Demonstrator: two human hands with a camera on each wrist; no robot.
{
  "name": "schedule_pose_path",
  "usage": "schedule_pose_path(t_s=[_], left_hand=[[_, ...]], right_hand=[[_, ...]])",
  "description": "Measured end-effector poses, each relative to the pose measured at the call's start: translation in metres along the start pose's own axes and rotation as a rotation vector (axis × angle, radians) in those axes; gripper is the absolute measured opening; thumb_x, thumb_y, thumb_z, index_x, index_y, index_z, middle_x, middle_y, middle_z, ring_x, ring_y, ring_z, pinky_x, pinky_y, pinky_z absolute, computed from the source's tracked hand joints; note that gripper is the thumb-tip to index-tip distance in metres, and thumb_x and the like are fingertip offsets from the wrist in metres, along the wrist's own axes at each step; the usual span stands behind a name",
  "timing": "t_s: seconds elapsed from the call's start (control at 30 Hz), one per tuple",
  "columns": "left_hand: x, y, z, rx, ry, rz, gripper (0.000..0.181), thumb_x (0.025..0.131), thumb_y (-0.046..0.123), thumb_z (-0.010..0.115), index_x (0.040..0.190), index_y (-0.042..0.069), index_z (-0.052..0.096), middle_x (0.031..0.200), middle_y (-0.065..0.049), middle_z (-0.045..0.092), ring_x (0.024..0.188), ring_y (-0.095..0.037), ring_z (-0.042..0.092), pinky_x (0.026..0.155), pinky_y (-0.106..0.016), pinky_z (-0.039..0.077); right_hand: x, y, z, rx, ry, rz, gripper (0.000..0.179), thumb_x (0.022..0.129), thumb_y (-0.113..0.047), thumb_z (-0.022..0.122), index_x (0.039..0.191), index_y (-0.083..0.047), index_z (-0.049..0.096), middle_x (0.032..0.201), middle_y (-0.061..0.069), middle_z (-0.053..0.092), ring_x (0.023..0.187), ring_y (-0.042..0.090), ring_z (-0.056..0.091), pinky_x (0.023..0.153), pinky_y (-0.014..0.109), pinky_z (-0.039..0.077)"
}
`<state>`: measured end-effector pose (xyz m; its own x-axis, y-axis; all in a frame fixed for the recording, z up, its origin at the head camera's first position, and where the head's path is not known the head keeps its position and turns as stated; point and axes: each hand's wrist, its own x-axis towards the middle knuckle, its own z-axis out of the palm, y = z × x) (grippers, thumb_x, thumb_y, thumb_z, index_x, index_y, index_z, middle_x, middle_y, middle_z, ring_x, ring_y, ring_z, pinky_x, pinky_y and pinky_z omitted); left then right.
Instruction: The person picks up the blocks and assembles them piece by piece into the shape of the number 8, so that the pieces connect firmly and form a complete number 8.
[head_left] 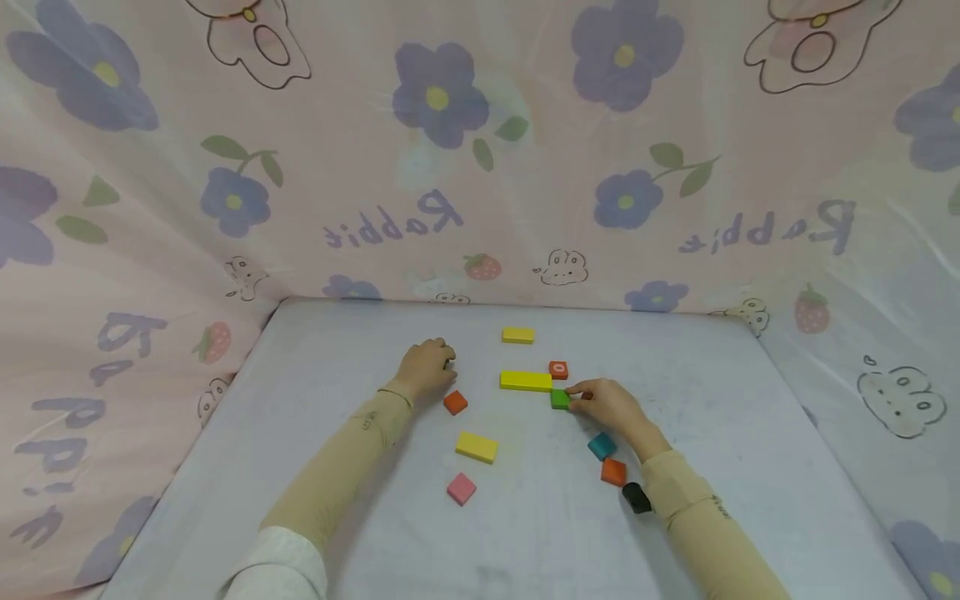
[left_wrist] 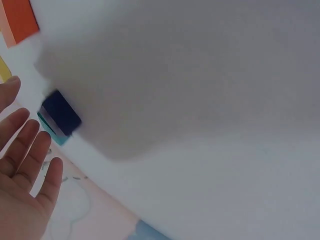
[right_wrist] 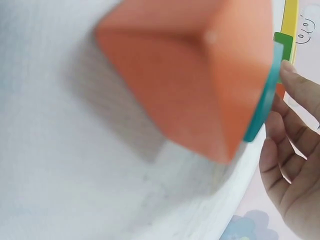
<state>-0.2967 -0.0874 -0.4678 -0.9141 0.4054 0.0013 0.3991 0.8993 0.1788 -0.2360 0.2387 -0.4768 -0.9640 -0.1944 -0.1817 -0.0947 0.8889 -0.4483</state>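
On the white worktop [head_left: 540, 542] we see a long yellow block [head_left: 525, 382]; beyond it, a yellow bar [head_left: 517, 336]; by its right end, a red tile [head_left: 558, 370] and green block [head_left: 559, 399]; nearer and left, an orange block [head_left: 455, 403], yellow slab [head_left: 476, 447], pink tile [head_left: 461, 489]; nearer and right, a teal tile [head_left: 602, 446], second orange block [head_left: 613, 472], black piece [head_left: 637, 498].

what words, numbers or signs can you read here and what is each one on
"Rabbit", twice, running backward: back cloth
"0" (or the letter O), white: red block
Large sideways lettering, too distorted to read surely: left cloth
Small dark marks, too small to read: left sleeve and right sleeve
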Motion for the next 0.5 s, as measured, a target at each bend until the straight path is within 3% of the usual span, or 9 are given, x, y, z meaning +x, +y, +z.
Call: schedule_pose_path(t_s=[0.2, 0.5], left_hand=[[-0.008, -0.017, -0.005, 0.024, 0.032, 0.002, 0.029, 0.083, 0.03, 0.069, 0.103, 0.01, 0.068, 0.098, -0.008, 0.064, 0.088, -0.023, 0.06, 0.08, -0.041, 0.051], [-0.015, -0.029, -0.005, 0.059, 0.003, -0.011, 0.036, 0.083, 0.033, 0.068, 0.111, 0.009, 0.066, 0.107, -0.009, 0.064, 0.094, -0.023, 0.06, 0.081, -0.041, 0.05]], right_hand=[[0.0, 0.0, 0.001, 0.007, 0.008, 0.009, 0.03, 0.086, -0.025, 0.065, 0.115, -0.016, 0.067, 0.092, 0.005, 0.067, 0.074, 0.014, 0.053, 0.066, 0.03, 0.046], [-0.002, -0.001, 0.0, 0.021, 0.014, -0.02, 0.031, 0.086, -0.024, 0.065, 0.115, -0.015, 0.067, 0.089, 0.005, 0.068, 0.07, 0.013, 0.052, 0.063, 0.027, 0.045]])
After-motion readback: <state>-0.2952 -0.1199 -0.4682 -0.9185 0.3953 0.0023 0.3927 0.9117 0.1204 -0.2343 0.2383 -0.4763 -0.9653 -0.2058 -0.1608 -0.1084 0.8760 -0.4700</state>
